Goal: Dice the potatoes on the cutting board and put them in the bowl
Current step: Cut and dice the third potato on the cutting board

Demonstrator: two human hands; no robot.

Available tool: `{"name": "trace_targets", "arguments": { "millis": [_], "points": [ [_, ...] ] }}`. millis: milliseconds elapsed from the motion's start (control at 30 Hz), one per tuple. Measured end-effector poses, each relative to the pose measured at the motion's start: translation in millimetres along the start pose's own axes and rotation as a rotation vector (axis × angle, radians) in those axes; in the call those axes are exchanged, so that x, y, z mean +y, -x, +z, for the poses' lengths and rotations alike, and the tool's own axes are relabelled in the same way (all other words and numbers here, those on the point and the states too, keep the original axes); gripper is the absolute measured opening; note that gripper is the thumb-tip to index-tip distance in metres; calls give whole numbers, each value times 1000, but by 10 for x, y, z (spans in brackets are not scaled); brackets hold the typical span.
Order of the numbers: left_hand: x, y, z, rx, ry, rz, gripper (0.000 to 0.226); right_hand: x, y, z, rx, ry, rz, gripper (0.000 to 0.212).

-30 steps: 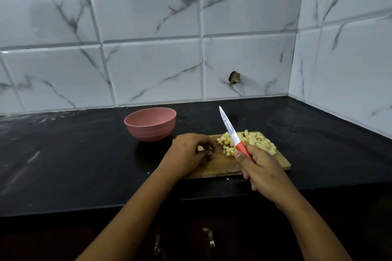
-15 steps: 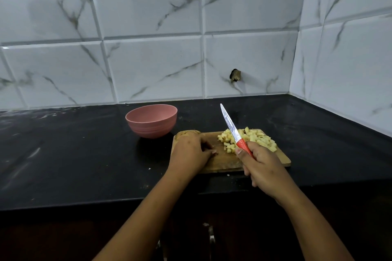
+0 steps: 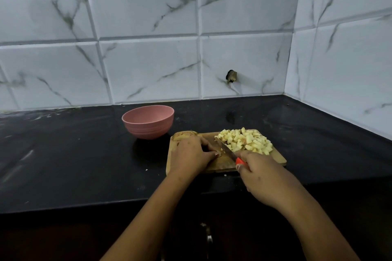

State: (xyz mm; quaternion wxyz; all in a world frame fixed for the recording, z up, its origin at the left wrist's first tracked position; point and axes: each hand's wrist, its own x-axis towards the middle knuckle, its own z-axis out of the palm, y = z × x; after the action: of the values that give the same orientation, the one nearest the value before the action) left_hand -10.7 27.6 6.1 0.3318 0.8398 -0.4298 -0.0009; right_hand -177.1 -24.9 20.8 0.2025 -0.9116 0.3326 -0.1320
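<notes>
Knife (image 3: 226, 150) over cutting board (image 3: 276, 158), diced potatoes (image 3: 247, 140) beside

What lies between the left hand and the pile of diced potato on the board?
The knife blade, slanting across the cutting board between left hand and diced potato pile; the right hand grips its red handle. Head view.

Location type: domestic kitchen. Indicators: a black stone tabletop (image 3: 84, 154) set in a corner of white marble-pattern wall tiles (image 3: 148, 70); a wooden cutting board (image 3: 276, 159) carrying diced potatoes (image 3: 248, 140); a pink bowl (image 3: 148, 127); a red-handled knife (image 3: 227, 150); a cabinet handle (image 3: 209, 237) below the tabletop.
</notes>
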Motion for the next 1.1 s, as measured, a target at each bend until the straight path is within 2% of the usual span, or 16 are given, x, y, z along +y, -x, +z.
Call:
{"name": "trace_targets", "arguments": {
  "millis": [267,533,733,800,967,1100],
  "points": [
    [7,74,36,72,-43,36,11,-232,140,-22,1,228,-10,39],
    [19,77,47,59,-30,38,7,-499,-34,66,-78,404,37,30],
    [11,130,82,138,37,7,9,-455,154,127,-89,442,3,54],
    [9,135,80,180,8,5,15,-413,266,97,-74,434,-8,59],
    [-15,133,76,157,-16,17,22,-245,281,-148,-35,289,0,36],
    [-38,112,87,118,-20,45,23,-66,94,-103,82,75,-26,40]
  ]
}}
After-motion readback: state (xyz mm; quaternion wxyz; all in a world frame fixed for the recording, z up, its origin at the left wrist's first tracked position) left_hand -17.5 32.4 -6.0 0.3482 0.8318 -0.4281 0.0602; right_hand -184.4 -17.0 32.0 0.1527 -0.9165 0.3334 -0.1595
